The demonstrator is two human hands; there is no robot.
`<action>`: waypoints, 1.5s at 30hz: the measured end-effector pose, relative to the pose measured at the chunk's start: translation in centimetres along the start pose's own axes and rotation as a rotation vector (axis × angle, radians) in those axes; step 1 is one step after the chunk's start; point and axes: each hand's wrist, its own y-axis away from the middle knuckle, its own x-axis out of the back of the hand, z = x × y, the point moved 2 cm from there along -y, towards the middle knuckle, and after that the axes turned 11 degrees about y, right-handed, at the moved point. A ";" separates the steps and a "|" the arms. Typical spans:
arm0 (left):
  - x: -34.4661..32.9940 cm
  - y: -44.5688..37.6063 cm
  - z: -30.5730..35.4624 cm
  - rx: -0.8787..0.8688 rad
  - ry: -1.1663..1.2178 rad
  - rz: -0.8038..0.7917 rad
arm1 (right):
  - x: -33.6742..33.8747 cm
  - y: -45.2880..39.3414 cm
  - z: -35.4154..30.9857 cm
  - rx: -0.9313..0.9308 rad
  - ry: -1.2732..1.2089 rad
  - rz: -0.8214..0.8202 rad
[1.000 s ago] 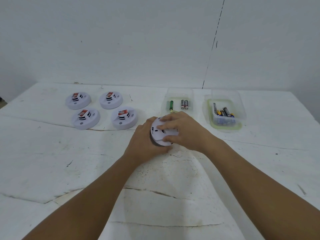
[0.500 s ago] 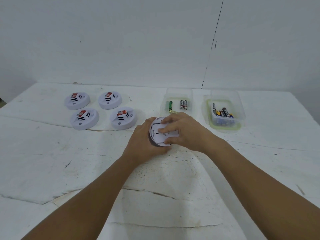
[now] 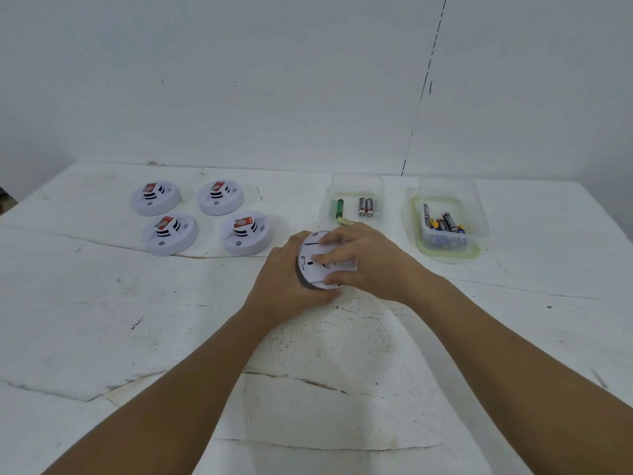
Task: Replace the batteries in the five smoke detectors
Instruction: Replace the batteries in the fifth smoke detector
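1. Held smoke detector (image 3: 313, 260): round white disc at centre of white surface (image 3: 102, 320), just in front of the near-left container. Flat back side tips up and left toward the camera, dark gap shows along its lower-left rim. Round, so no real long axis.
2. Left hand (image 3: 286, 284) cups the detector from the left/below, fingers curled around its rim, thumb under the lower edge.
3. Right hand (image 3: 363, 262) sits on top of the back plate, fingers (image 3: 329, 258) bent and pressing on the plate, thumb at the lower edge. Both hands clamped on the detector.
4. Four other smoke detectors lie face up in a 2x2 block at left: rear-left (image 3: 155, 198), rear-right (image 3: 221, 197), front-left (image 3: 170, 233), front-right (image 3: 246, 232). Each has a red label on top. Apart from each other, well left of the hands.
5. Clear container (image 3: 356, 183) behind the hands: green battery (image 3: 340, 208) and two red/black batteries (image 3: 365, 207) side by side, long axes running away from the camera. One yellowish battery (image 3: 346, 221) lies on the surface at its front edge, just beyond the right hand.
6. Green-rimmed container (image 3: 445, 255) at right holds a pile of mixed batteries (image 3: 445, 224).
7. Vs 0.5 s ago: same grip and spot, the back plate's marks look only slightly turned. Rest unchanged.
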 end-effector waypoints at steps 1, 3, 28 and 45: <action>0.0 0.0 0.0 0.002 0.003 0.000 | 0.2 -0.2 0.0 0.008 0.014 -0.015; -0.1 0.0 0.2 -0.008 0.004 -0.003 | 0.6 -0.5 0.1 0.007 0.045 -0.048; -0.1 -0.1 0.2 -0.083 -0.090 0.025 | 1.1 -0.7 -0.1 -0.018 0.153 -0.072; 0.0 0.0 0.1 -0.086 -0.093 0.048 | 0.7 -1.0 0.8 0.097 0.244 -0.006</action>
